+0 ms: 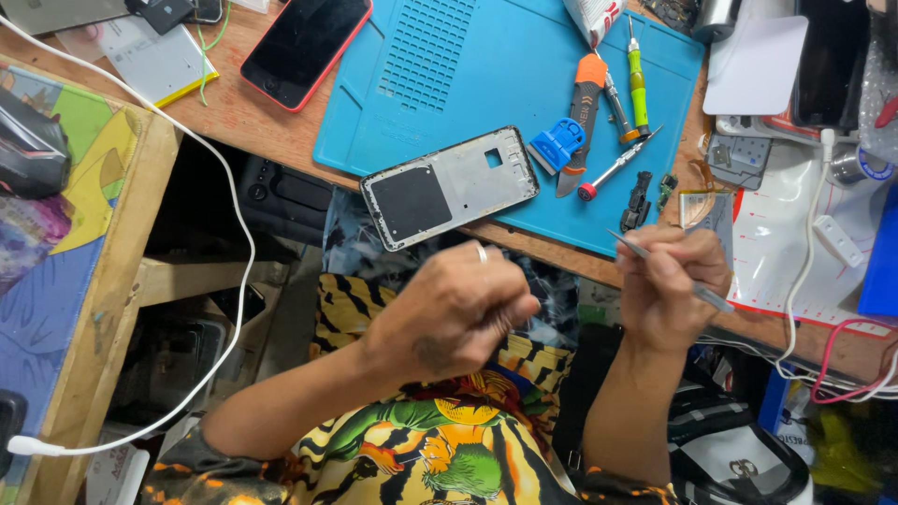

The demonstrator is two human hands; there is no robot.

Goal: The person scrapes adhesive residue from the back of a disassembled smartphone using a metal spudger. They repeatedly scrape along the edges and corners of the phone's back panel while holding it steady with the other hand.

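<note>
My left hand [458, 309] hangs below the table edge with its fingers curled closed; a ring shows on one finger, and whether anything small is pinched in it is hidden. My right hand [669, 281] grips metal tweezers [634, 247] whose tips point up and left. Above both hands a bare phone frame [449, 184] lies at the front edge of a blue work mat [440, 75], overhanging the mat slightly.
On the mat lie an orange-handled knife [582, 112], a blue scraper [556, 145], a green screwdriver [638, 89] and a red-tipped screwdriver [613, 170]. A red phone [304, 47] rests at the left. A white cable [234, 206] crosses the wooden table [271, 126]. Clutter fills the right side.
</note>
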